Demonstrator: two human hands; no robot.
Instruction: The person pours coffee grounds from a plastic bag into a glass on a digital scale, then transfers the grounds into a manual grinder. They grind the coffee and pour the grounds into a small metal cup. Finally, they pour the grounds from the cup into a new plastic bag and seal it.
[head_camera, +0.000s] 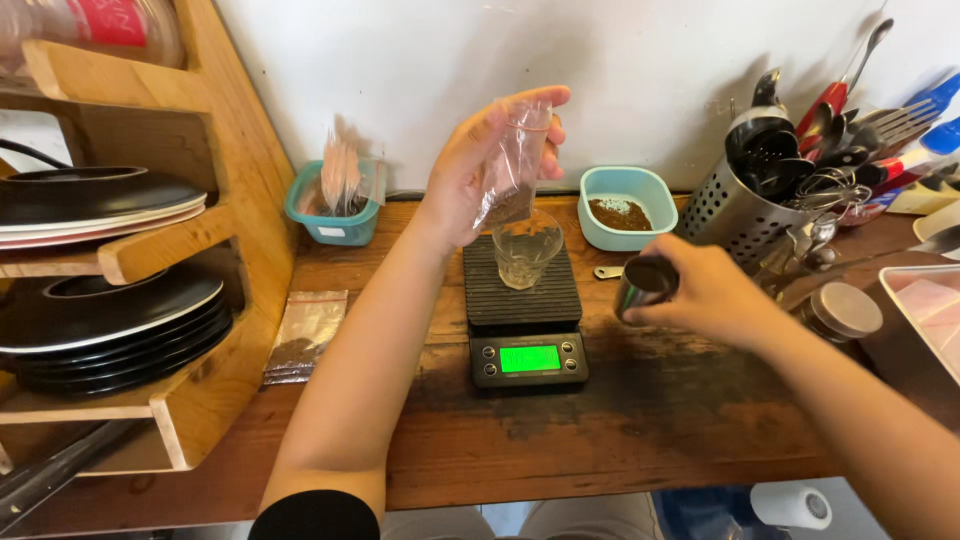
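My left hand (480, 165) holds a small clear plastic bag (515, 165) with brown powder in its lower corner, raised just above a clear glass (526, 248). The glass stands on a black digital scale (524, 300) with a lit green display. My right hand (705, 290) grips a small metal cup (645, 282) tilted on its side, to the right of the scale. A pale blue bowl (627, 205) with brown powder sits behind, against the wall.
A wooden rack (200, 250) with stacked dark plates (110, 330) stands on the left. A teal tub (335, 210) holds empty bags; filled bags (305, 335) lie on the wooden counter. A perforated metal utensil holder (740, 200), a jar lid (845, 310) and a tray (925, 310) crowd the right.
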